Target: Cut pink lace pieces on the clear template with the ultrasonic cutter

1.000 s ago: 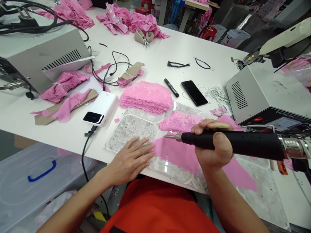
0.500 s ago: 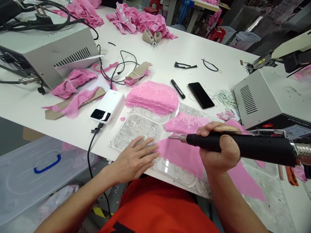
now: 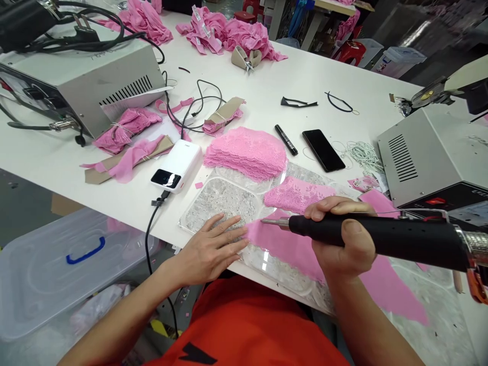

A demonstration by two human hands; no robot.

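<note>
My right hand (image 3: 345, 236) is wrapped round a thick black ultrasonic hand tool (image 3: 377, 236), thumb on its near side. The slim metal tip points left and meets, or hovers just over, a flat pink fabric piece (image 3: 293, 254); contact is hard to tell. My left hand (image 3: 213, 249) lies flat, fingers spread, with its fingertips at the fabric's left corner. Beneath is a clear plastic template (image 3: 224, 201) with rounded compartments over a speckled grey surface. Behind the tip sits a small pink lace stack (image 3: 297, 195). A taller lace stack (image 3: 244, 152) stands farther back.
A white power bank (image 3: 183, 160) with a cable is left of the template. A marker (image 3: 285, 140) and phone (image 3: 323, 150) lie behind it. Grey machine boxes flank the table, left (image 3: 114, 81) and right (image 3: 427, 147). Pink garments (image 3: 229, 35) are heaped at the back.
The tool tip has shifted slightly left and toward me across the pink fabric. My left hand stays flat at the corner. The whole view has drifted a little.
</note>
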